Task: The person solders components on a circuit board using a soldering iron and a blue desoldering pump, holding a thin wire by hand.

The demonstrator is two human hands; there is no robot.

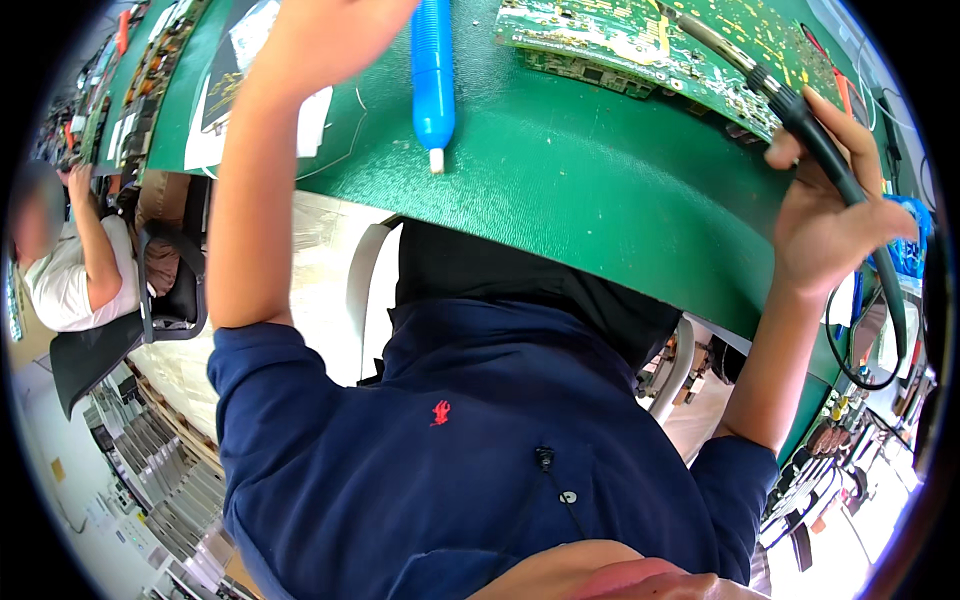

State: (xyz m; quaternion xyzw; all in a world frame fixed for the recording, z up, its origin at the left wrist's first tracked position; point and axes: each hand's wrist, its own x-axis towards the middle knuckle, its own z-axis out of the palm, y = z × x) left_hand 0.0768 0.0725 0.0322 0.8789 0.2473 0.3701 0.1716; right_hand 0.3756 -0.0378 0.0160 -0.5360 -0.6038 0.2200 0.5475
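My right hand (835, 225) grips a soldering iron (822, 145) by its black handle, with the cable trailing down past the wrist. The iron's metal shaft slants up and left over a green circuit board (600, 38); whether its tip touches the board I cannot tell. My left hand (335, 45) is at the top edge, its fingers blurred or cut off by the frame. Just right of it lies a blue solder sucker (433, 85), its white nozzle toward me, on the green bench (560, 175).
White paper (312, 130) and a thin wire lie left, under my left forearm. More circuit boards (160, 85) line the bench at far left, where another person (85, 255) sits near a black chair (175, 285). A blue plastic bag (908, 245) is at far right.
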